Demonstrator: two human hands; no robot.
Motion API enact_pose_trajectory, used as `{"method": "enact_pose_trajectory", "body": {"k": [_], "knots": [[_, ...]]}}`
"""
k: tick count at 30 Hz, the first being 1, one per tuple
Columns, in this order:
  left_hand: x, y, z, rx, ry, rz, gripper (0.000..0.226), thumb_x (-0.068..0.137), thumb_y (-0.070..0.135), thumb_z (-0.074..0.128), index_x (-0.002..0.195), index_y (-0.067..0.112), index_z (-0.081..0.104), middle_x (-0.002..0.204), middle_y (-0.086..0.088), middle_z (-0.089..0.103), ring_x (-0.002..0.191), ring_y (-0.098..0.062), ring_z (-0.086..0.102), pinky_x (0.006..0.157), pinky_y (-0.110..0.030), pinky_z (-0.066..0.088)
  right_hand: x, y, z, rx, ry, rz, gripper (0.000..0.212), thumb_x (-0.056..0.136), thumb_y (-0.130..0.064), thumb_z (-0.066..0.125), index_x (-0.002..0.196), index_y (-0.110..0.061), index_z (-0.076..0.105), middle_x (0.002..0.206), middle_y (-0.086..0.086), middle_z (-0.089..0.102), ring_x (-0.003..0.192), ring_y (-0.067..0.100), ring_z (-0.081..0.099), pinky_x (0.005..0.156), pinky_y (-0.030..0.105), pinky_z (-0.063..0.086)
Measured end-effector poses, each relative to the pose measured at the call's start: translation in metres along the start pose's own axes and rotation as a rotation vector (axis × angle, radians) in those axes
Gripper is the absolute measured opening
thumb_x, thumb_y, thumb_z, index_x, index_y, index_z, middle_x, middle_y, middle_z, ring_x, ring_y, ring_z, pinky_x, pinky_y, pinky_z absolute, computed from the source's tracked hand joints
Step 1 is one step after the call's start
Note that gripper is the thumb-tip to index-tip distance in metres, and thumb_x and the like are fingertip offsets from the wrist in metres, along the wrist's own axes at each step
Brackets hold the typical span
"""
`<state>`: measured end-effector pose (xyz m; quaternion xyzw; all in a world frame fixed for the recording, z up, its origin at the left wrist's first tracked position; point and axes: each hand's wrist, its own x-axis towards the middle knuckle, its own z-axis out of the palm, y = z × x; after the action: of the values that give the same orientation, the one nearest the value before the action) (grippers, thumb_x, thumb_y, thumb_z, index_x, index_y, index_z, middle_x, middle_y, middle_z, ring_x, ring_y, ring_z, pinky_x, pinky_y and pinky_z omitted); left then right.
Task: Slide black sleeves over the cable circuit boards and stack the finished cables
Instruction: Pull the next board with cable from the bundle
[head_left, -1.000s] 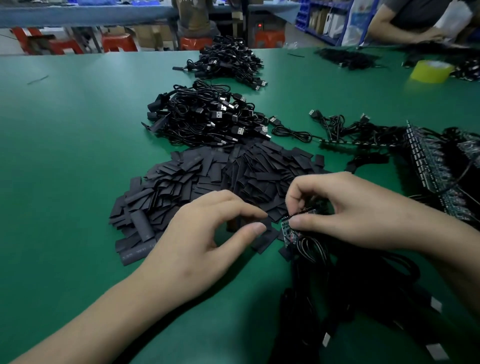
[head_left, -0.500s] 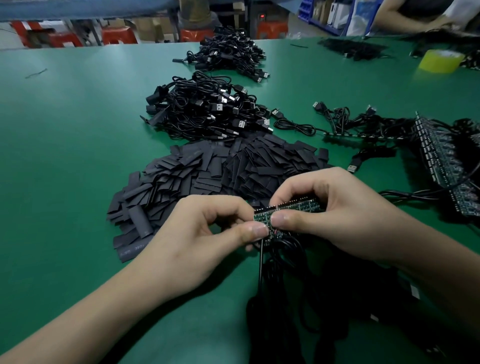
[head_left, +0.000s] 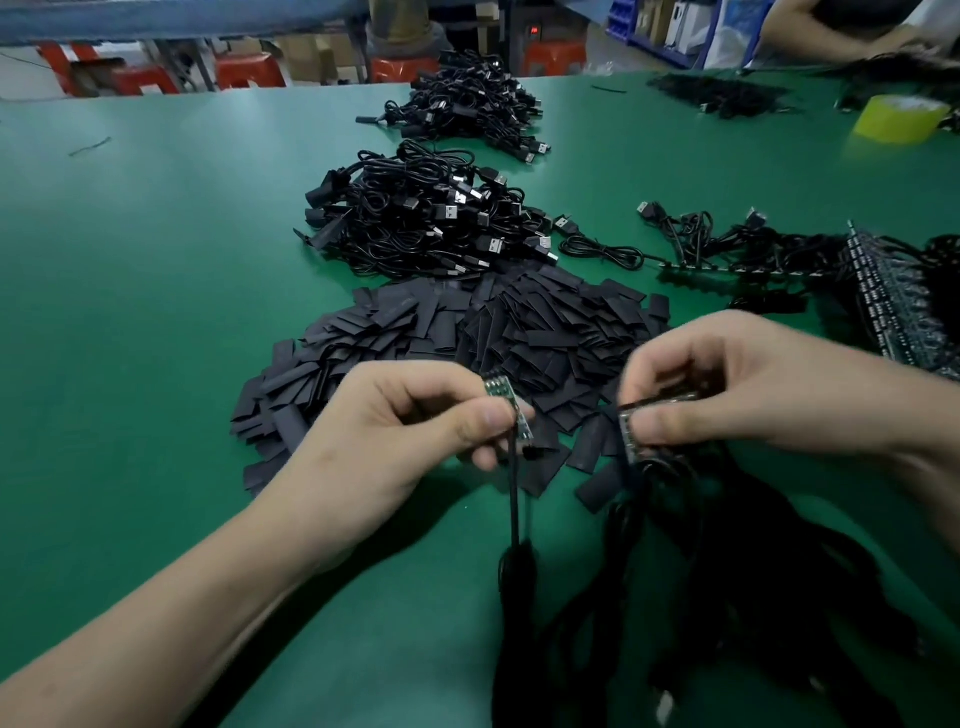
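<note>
Broadly, the job stood at a middle stage, judged from the stock on the green table (head_left: 156, 312).
- Nearer heap of cables (head_left: 415, 223) and farther heap of cables (head_left: 467, 104), far centre: apparently sleeved and stacked.
- Heap of black sleeves (head_left: 467, 332), centre: large, with plenty unused.
- Tangle of cables (head_left: 727, 571), near right, and rows of boards (head_left: 893, 301), far right: judged to be awaiting sleeves.
- Left hand (head_left: 384, 441), near centre: thumb and forefinger pinched one bare circuit board (head_left: 498, 388), and its cable (head_left: 514, 499) hung down.
- Right hand (head_left: 753, 384), apart to the right: thumb and curled fingers gripped a strip of boards (head_left: 631, 436), unsleeved.

Neither hand held a sleeve. Fitting and stacking this piece remained.
</note>
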<state>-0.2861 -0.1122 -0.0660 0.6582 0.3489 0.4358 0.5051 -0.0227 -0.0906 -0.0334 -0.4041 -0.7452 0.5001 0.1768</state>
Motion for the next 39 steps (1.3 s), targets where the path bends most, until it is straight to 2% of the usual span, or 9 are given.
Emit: {"method": "enact_pose_trajectory", "body": {"k": [4, 8, 14, 16, 20, 22, 25, 30, 39], "knots": [[0.001, 0.000, -0.005, 0.037, 0.131, 0.068, 0.013, 0.077, 0.037, 0.076, 0.068, 0.028, 0.076, 0.072, -0.002, 0.073, 0.078, -0.023, 0.067, 0.075, -0.025, 0.050, -0.010, -0.004, -0.017, -0.325, 0.122, 0.123, 0.020, 0.072, -0.048, 0.075, 0.089, -0.038, 0.078, 0.088, -0.008, 0.076, 0.079, 0.002, 0.069, 0.072, 0.013, 0.051], [0.002, -0.006, -0.005, 0.154, 0.200, 0.164, 0.019, 0.078, 0.035, 0.080, 0.073, 0.018, 0.073, 0.076, -0.010, 0.065, 0.074, -0.041, 0.052, 0.066, -0.041, 0.040, 0.006, -0.021, 0.020, -0.391, 0.293, -0.078, 0.034, 0.083, -0.067, 0.062, 0.103, -0.043, 0.074, 0.100, -0.027, 0.072, 0.090, -0.006, 0.068, 0.080, 0.020, 0.053], [0.001, -0.006, -0.007, 0.182, 0.236, 0.156, 0.016, 0.087, 0.042, 0.064, 0.084, 0.030, 0.073, 0.075, 0.010, 0.068, 0.071, -0.006, 0.061, 0.068, -0.024, 0.048, 0.021, -0.026, 0.069, 0.095, 0.242, -0.158, 0.015, 0.100, -0.022, 0.062, 0.092, -0.017, 0.073, 0.088, 0.002, 0.077, 0.073, 0.010, 0.073, 0.065, 0.032, 0.062], [0.001, -0.011, -0.010, 0.462, 0.248, 0.167, 0.026, 0.094, 0.049, 0.055, 0.089, 0.031, 0.073, 0.078, 0.013, 0.069, 0.074, -0.002, 0.063, 0.070, -0.024, 0.050, 0.017, -0.033, 0.063, 0.294, 0.259, -0.235, 0.019, 0.100, -0.024, 0.057, 0.089, -0.017, 0.071, 0.085, 0.004, 0.078, 0.076, 0.009, 0.074, 0.062, 0.020, 0.057], [-0.002, -0.014, -0.009, 1.027, 0.204, 0.067, 0.048, 0.078, 0.080, 0.056, 0.091, 0.035, 0.070, 0.082, 0.020, 0.065, 0.078, -0.001, 0.059, 0.071, -0.032, 0.054, 0.008, -0.050, 0.029, 0.363, 0.460, -0.404, 0.025, 0.100, -0.029, 0.051, 0.086, -0.024, 0.071, 0.062, -0.005, 0.062, 0.059, 0.020, 0.064, 0.066, 0.046, 0.058], [-0.002, -0.013, -0.005, 1.093, 0.195, 0.051, 0.051, 0.073, 0.081, 0.060, 0.094, 0.037, 0.071, 0.082, 0.021, 0.064, 0.078, -0.001, 0.058, 0.069, -0.029, 0.053, 0.004, -0.056, 0.015, 0.211, 0.550, -0.450, 0.027, 0.105, -0.025, 0.048, 0.085, -0.022, 0.067, 0.057, -0.008, 0.050, 0.050, 0.017, 0.052, 0.056, 0.039, 0.055], [-0.001, -0.011, -0.003, 1.090, 0.195, 0.026, 0.041, 0.074, 0.069, 0.071, 0.101, 0.039, 0.072, 0.083, 0.023, 0.066, 0.078, 0.001, 0.060, 0.070, -0.028, 0.054, 0.007, -0.052, 0.011, -0.095, 0.576, -0.275, 0.029, 0.102, -0.039, 0.048, 0.083, -0.025, 0.065, 0.054, -0.010, 0.043, 0.046, 0.013, 0.043, 0.045, 0.035, 0.046], [0.000, -0.010, -0.005, 0.892, 0.209, -0.122, 0.028, 0.075, 0.044, 0.085, 0.098, 0.040, 0.071, 0.082, 0.026, 0.068, 0.075, 0.003, 0.064, 0.075, -0.033, 0.056, 0.026, -0.028, 0.038, -0.284, 0.405, 0.088, 0.034, 0.096, -0.054, 0.050, 0.084, -0.025, 0.065, 0.053, -0.010, 0.043, 0.048, 0.008, 0.037, 0.052, 0.032, 0.033], [0.000, -0.011, -0.015, 0.628, 0.215, -0.097, 0.021, 0.083, 0.014, 0.082, 0.087, 0.032, 0.073, 0.076, 0.014, 0.072, 0.071, -0.006, 0.068, 0.069, -0.012, 0.050, 0.029, -0.008, 0.056, -0.183, 0.480, 0.058, 0.025, 0.089, -0.045, 0.070, 0.085, -0.020, 0.070, 0.053, -0.008, 0.041, 0.050, 0.007, 0.033, 0.055, 0.031, 0.029]]}}
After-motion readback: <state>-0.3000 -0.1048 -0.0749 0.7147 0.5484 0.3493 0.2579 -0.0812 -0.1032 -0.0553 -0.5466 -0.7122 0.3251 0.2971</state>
